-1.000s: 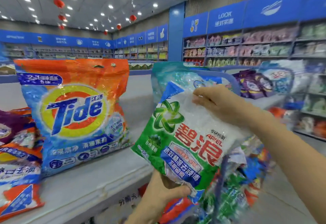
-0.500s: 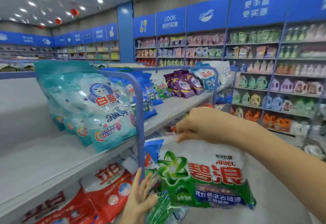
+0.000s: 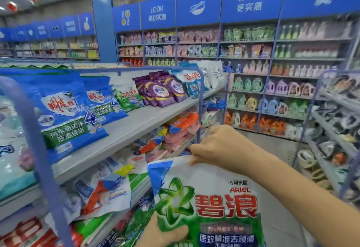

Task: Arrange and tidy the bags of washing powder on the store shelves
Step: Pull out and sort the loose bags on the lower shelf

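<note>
I hold a white and green Ariel washing powder bag (image 3: 216,206) upright in front of me, low in the view. My right hand (image 3: 218,147) pinches its top edge. My left hand (image 3: 165,231) grips its lower left side from below. The bag hangs in the aisle just right of the shelf unit, level with the lower shelf. On the upper shelf (image 3: 124,130) stand blue bags (image 3: 64,110), another green Ariel bag (image 3: 128,98), purple bags (image 3: 161,90) and white and blue bags (image 3: 191,82).
A blue metal divider frame (image 3: 39,149) curves down at the near left, and a second one (image 3: 200,98) stands farther along. The lower shelf holds jumbled bags (image 3: 109,190). Shelves of detergent bottles (image 3: 272,102) line the far side of the aisle. Grey floor (image 3: 272,149) lies between.
My view has swung right along the shelf. The Ariel bag has moved with me, staying low beside the lower shelf, and my left hand has closed on its lower left side.
</note>
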A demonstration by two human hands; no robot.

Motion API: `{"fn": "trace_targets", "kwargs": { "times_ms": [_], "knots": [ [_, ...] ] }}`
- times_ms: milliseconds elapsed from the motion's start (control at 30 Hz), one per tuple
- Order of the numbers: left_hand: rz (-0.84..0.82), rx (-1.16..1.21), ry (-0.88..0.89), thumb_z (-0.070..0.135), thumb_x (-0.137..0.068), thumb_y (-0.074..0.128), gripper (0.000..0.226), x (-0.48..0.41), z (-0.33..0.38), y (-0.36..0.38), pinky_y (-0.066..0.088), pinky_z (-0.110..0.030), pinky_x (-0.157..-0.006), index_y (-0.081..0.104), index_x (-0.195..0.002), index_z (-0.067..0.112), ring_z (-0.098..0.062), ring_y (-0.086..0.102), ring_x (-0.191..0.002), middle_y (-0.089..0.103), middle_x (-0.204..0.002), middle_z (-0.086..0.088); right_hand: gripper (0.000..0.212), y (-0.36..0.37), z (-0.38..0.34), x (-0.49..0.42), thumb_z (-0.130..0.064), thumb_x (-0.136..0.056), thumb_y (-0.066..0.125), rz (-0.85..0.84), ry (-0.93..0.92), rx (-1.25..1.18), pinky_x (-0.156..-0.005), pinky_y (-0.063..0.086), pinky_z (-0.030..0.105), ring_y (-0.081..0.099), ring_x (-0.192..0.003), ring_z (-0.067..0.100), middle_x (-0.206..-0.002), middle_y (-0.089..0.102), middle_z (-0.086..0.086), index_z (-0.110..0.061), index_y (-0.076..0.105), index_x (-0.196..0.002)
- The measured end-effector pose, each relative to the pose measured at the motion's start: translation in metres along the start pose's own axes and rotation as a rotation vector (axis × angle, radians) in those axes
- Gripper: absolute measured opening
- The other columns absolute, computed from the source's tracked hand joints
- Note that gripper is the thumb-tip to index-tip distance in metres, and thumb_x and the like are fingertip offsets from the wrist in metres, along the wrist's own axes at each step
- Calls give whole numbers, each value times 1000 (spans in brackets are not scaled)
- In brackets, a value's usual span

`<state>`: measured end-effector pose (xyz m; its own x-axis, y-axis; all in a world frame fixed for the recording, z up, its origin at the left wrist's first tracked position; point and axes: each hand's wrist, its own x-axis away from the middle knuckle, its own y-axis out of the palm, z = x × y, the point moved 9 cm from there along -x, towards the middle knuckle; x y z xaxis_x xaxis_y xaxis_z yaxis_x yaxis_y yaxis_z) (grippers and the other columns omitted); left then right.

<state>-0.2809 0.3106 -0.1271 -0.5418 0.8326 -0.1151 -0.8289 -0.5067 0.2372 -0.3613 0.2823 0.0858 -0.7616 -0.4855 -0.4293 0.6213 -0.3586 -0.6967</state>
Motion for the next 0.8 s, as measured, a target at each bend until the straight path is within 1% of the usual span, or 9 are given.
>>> {"fn": "trace_targets", "kwargs": {
  "times_ms": [67,167,233,300,367,433,533,633,800],
  "knots": [
    [127,-17,-144,0,-67,81,45,-17,-29,-16,46,-3,-64,55,-101,15,16,60,-63,63,-84,5,36,21,30,11,-40,-78,72,22,69,69,-43,37,17,40,-31,17,-40,53,-5,-17,55,-57],
    [158,-130,-73,-18,-58,79,55,-75,-13,-5,45,-3,-55,57,-93,18,3,64,-60,67,-53,15,40,54,78,21,-43,-74,75,84,154,125,-45,34,17,36,-29,16,-37,49,-5,-17,52,-54],
    [131,-101,18,-11,-51,77,44,-114,5,7,47,-5,-63,69,-77,24,4,67,-67,70,-59,13,42,76,110,24,-45,-75,73,150,200,136,-44,39,18,39,-29,16,-37,50,-6,-16,52,-54],
    [146,7,31,1,-43,75,29,-152,9,5,52,-28,-87,74,-61,23,-18,70,-89,75,-85,-12,42,97,144,22,-49,-79,63,212,252,131,-46,44,21,45,-33,15,-41,53,-6,-15,56,-55],
    [139,61,35,-1,-44,73,46,-191,9,-2,50,-45,-93,72,-87,15,-34,67,-100,72,-100,-20,44,117,183,18,-53,-84,51,279,313,104,-55,48,25,53,-43,15,-50,59,-4,-15,63,-64],
    [118,83,63,-7,-46,77,63,-231,19,-6,58,-38,-74,65,-106,10,-33,70,-92,73,-98,-17,51,139,228,19,-57,-88,42,343,442,-15,-73,45,31,59,-68,16,-74,67,-2,-13,68,-87],
    [124,104,103,-10,-45,81,53,-286,39,-22,57,-28,-57,74,-94,7,-28,73,-80,74,-90,-17,52,185,295,40,-57,-84,48,416,732,-342,-92,38,27,48,-106,7,-115,55,-10,-24,50,-123],
    [129,169,98,13,-33,92,56,-332,52,-38,58,-36,-59,78,-87,18,-35,72,-84,74,-95,-18,55,257,341,70,-62,-69,60,490,1046,-895,-84,39,4,47,-110,-12,-124,47,-23,-51,37,-118],
    [296,140,141,13,-51,81,37,-392,74,-74,59,-46,-64,77,-86,25,-38,71,-85,73,-97,-18,105,403,354,34,-72,-33,81,311,1076,-1863,-89,53,32,66,-103,17,-114,69,4,-15,57,-118]
  ]
}}
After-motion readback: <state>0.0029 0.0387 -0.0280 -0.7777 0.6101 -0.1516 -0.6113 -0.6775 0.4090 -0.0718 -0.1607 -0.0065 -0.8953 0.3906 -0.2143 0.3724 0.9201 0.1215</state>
